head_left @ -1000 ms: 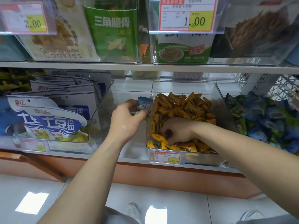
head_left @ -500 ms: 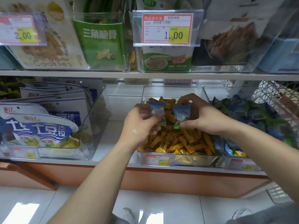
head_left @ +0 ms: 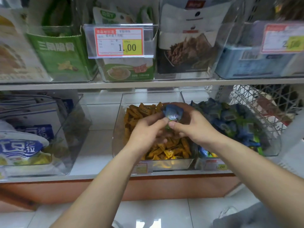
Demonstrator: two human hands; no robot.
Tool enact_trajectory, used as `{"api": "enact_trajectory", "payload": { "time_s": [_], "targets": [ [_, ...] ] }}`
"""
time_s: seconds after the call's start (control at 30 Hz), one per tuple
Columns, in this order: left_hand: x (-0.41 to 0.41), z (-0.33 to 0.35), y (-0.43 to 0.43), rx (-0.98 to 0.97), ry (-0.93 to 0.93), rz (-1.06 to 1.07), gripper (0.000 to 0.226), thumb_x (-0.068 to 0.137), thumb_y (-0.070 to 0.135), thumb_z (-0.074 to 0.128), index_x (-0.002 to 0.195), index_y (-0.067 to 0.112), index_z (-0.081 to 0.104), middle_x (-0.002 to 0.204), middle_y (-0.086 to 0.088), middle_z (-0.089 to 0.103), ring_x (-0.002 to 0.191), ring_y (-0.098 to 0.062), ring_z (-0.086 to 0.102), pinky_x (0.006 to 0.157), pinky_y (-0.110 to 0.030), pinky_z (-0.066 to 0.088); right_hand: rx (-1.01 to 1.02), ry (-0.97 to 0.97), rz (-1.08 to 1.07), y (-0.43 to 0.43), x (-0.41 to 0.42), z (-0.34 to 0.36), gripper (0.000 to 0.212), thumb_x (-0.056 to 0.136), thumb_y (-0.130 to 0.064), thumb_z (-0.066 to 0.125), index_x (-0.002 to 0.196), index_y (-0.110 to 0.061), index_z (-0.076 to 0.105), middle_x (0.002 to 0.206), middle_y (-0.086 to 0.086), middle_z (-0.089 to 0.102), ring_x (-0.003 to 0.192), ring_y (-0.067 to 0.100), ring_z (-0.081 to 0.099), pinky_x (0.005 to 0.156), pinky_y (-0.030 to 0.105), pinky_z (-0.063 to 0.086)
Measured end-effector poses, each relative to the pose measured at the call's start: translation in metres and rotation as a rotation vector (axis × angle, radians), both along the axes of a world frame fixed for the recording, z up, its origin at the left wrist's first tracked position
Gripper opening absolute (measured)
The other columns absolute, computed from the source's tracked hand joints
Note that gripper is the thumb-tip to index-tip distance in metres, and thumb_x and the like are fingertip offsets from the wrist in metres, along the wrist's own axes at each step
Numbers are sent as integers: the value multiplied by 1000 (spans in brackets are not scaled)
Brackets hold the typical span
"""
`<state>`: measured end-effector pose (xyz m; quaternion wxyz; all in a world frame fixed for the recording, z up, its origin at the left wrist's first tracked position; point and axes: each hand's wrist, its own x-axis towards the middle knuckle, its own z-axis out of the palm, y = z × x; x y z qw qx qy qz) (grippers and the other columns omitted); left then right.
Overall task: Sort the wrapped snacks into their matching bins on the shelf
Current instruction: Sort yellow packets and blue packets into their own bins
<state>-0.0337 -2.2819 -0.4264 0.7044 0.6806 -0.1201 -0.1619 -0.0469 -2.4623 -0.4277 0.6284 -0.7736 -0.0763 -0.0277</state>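
Both hands meet above the clear middle bin [head_left: 117, 129], which holds several orange wrapped snacks [head_left: 171, 148]. A blue wrapped snack [head_left: 172, 112] stands between them. My left hand [head_left: 146, 130] pinches its lower edge with thumb and forefinger. My right hand [head_left: 194, 125] pinches the same lower edge from the right side. Whether a second blue wrapper lies behind the first I cannot tell. To the right stands a clear bin [head_left: 273, 145] heaped with several blue and green wrapped snacks [head_left: 230, 119].
A clear bin [head_left: 72, 145] of white and blue bags stands at left, with bare shelf between it and the middle bin. A white wire basket [head_left: 263, 106] sits at far right. The upper shelf [head_left: 148, 83] overhangs with boxed snacks and a price tag [head_left: 118, 41].
My hands have come together over the middle bin, and the two blue snacks held apart earlier now show as one packet pinched by both hands. The view shifted right.
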Motion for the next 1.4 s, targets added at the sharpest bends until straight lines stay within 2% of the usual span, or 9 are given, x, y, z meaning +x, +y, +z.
{"api": "enact_trajectory", "payload": {
  "time_s": [0.17,0.3,0.43,0.6,0.7,0.83,0.97,1.17,1.4],
  "targets": [
    [5,-6,2,736,-523,97,48,84,58,51,127,37,59,108,22,68,102,-5,63,85,-28,52,-376,-192,-206,-38,4,7,46,76,-30,69,118,-38,51,114,0,63,106,20,62,89,36,50],
    [16,-1,22,982,-599,247,36,89,53,51,121,39,58,116,12,67,106,-18,62,83,-37,54,-899,-149,-386,-80,9,4,51,85,-29,62,133,-35,45,124,8,50,110,32,55,83,34,44],
    [33,-4,51,1056,-628,358,36,90,42,56,123,29,58,123,-5,61,112,-29,57,84,-42,53,-1229,57,-309,-93,17,-2,65,91,-47,51,151,-34,29,147,11,42,136,37,37,108,45,35],
    [52,-16,90,1059,-551,447,58,90,38,63,143,20,46,141,-10,52,124,-32,52,95,-47,50,-1279,75,-381,-74,21,10,81,85,-62,55,154,-38,20,158,5,28,142,35,24,111,48,33],
    [56,-24,106,963,-387,410,54,93,37,61,142,19,47,137,-5,57,116,-26,60,96,-38,49,-1251,-60,-429,-48,19,18,66,86,-60,56,144,-32,42,149,6,42,135,35,36,106,45,40],
    [53,-33,111,889,-372,306,35,98,32,54,130,21,59,128,-4,65,110,-22,63,87,-27,46,-1121,-181,-176,-1,23,22,51,84,-57,52,129,-33,56,130,1,55,118,27,50,92,38,46],
    [51,-36,111,838,-369,299,37,98,31,51,133,21,57,122,-5,67,105,-23,65,92,-34,51,-1223,108,-9,36,58,0,48,94,-48,49,135,-23,51,138,6,53,123,28,52,94,39,42],
    [54,-38,114,782,-365,297,38,97,36,52,132,21,57,117,-3,69,100,-22,67,91,-35,53,-1086,391,-124,33,91,-34,83,94,-46,54,156,-7,15,165,16,4,149,37,17,112,42,33],
    [53,-37,111,747,-368,307,33,96,32,54,126,20,60,108,-2,70,96,-22,67,82,-29,52,-899,392,-19,32,94,-41,68,82,-42,66,141,-19,42,122,3,59,105,20,58,84,31,52]
  ]
}}
